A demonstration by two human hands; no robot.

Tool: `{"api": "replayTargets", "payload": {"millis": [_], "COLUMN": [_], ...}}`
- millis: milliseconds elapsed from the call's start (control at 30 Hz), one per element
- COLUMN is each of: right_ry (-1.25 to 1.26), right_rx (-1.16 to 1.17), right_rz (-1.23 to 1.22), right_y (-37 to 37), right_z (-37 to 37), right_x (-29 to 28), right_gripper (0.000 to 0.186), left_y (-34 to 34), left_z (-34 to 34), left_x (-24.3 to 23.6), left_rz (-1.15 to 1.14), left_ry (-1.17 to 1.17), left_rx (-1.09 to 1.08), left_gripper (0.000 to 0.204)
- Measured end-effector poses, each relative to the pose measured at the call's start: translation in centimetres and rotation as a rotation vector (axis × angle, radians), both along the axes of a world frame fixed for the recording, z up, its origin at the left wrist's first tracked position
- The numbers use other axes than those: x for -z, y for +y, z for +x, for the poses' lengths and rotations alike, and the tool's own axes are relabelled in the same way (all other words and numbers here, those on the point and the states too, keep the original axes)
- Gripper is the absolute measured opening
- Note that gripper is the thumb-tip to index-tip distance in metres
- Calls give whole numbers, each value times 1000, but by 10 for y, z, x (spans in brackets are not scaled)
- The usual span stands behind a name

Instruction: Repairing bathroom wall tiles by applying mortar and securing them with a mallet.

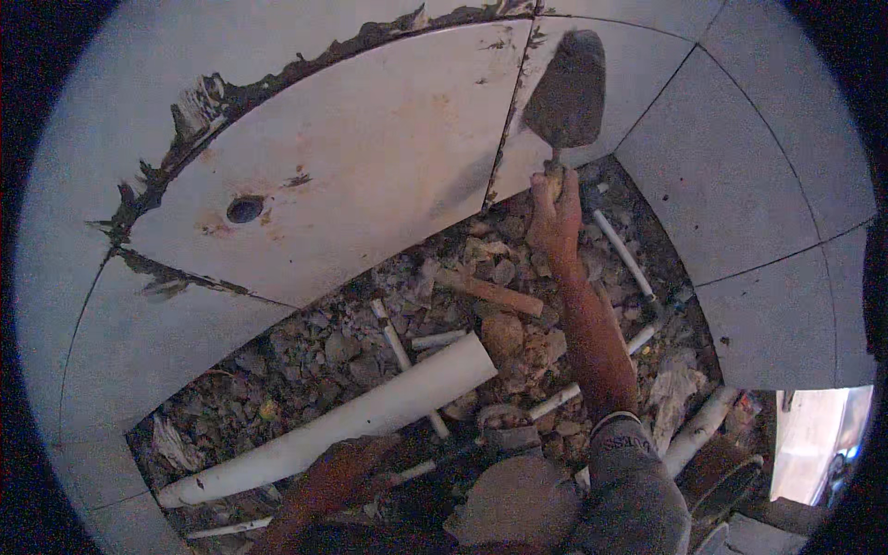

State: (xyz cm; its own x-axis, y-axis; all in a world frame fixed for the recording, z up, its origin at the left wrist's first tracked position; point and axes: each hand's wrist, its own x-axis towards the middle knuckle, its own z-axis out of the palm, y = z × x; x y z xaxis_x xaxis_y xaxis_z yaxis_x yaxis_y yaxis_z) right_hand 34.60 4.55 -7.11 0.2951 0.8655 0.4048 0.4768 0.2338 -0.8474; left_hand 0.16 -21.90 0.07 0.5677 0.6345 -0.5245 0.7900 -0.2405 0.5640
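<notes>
My right hand [557, 208] is closed round the handle of a trowel [569, 92]. Its broad, dark-coated blade points away from me and is over the pale tiles at the seam of the large stained tile [370, 139]. That tile has a round hole [245, 209] at its left, and dark mortar is smeared along its far edge. Lower down, my left hand [356, 472] is beside a thick white pipe [370, 407], close to a thin pale pipe [416, 472]. Shadow hides its fingers, so I cannot make out a grip.
Rubble [342, 347] with several thin white pipes fills the strip before me. A reddish brick piece [495, 293] rests on it. Pale tiles [768, 194] border the right side. A rounded pale object [518, 504] and a pipe [698, 430] are near my right sleeve.
</notes>
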Motion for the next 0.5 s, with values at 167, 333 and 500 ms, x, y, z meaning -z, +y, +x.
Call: {"api": "replayTargets", "payload": {"millis": [167, 333, 500], "right_ry": [-8, -163, -41], "right_rx": [-111, -105, -39], "right_rz": [-57, -4, -106], "right_y": [-12, -14, -2], "right_z": [-4, -5, 16], "right_x": [-22, -21, 10], "right_gripper": [46, 38, 38], "left_y": [6, 8, 2], "left_z": [5, 3, -2], "left_x": [-13, -13, 11], "left_rz": [-101, -136, -168], "left_ry": [-126, -76, -21], "left_rx": [-127, -96, -23], "left_gripper": [57, 59, 61]}}
